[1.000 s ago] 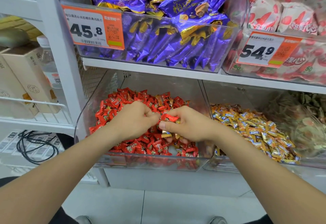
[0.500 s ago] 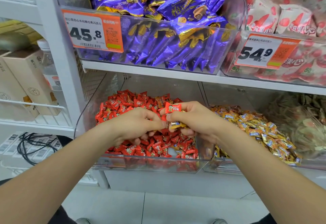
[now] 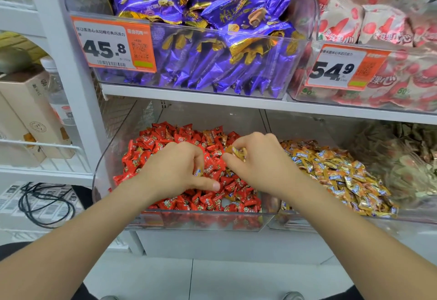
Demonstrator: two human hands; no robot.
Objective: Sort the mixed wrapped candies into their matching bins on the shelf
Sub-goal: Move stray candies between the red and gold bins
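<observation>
White shop shelving [image 3: 194,96] fills the view, with cartons, a bottle and a black cable [image 3: 42,202] off to the left. Both hands work in the clear red-candy bin [image 3: 99,174] on the lower shelf.

A second ago the right grip [image 3: 257,165] had a red candy pinched on top of a gold-wrapped one. Now the red one is gone from it. Thumb and forefinger are closed on a single gold-wrapped candy [image 3: 238,153], raised just above the red candies [image 3: 165,139]. I judge that the red one has gone back among its own kind and the stray is separated out. It is ready to cross to the gold-candy bin [image 3: 305,124], which stands just beside on the right.

The left grip [image 3: 175,169] has sunk lower, its fingers curled into the pile and its thumb straight. A speck of blue-and-yellow wrapper shows under the fingers, but I cannot tell whether they hold it.

Counted:
- Two hands.
- One candy plainly in hand.
- Three bins on the lower shelf: red, gold candies [image 3: 343,176], and blurred greenish candies [image 3: 406,165].
- Two bins above, holding purple chocolate packs [image 3: 212,63] and white-and-red packs [image 3: 378,27].
- Two orange price tags, 45.8 [image 3: 113,46] and 54.9 [image 3: 340,68].

The loose candies are too many to count. At least three more gold strays still lie among the red, so the sort is unfinished.
</observation>
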